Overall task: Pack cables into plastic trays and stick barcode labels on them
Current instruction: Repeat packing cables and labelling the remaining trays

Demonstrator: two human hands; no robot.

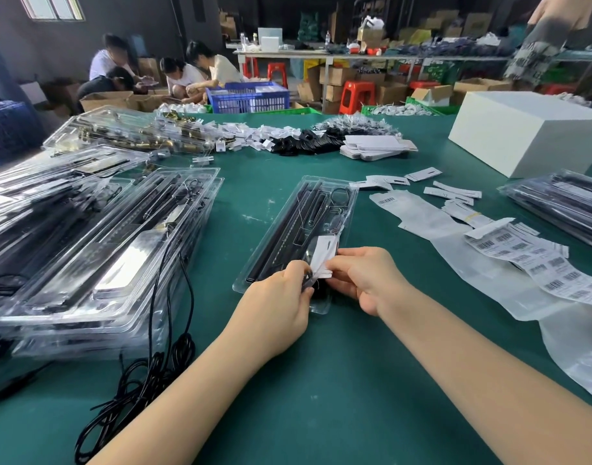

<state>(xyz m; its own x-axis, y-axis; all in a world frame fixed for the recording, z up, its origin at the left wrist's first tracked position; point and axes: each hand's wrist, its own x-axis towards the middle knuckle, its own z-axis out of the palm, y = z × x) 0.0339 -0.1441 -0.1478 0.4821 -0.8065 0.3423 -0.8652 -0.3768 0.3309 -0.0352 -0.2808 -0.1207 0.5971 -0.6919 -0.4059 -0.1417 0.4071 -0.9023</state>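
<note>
Now | green table in warehouse | both hands: left, right pinch label over tray

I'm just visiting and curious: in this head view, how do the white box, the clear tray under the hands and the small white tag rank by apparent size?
1. White box, though it sits farther off.
2. Clear tray, looking nearly as big because nearer; unsure.
3. Small white tag, plainly smallest.

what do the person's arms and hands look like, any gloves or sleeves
Both forearms are bare as far as the view shows, with no sleeves in sight. The left hand and right hand wear no gloves, and no rings, watch or wristband show. The nails that show look short and unpainted.
</note>
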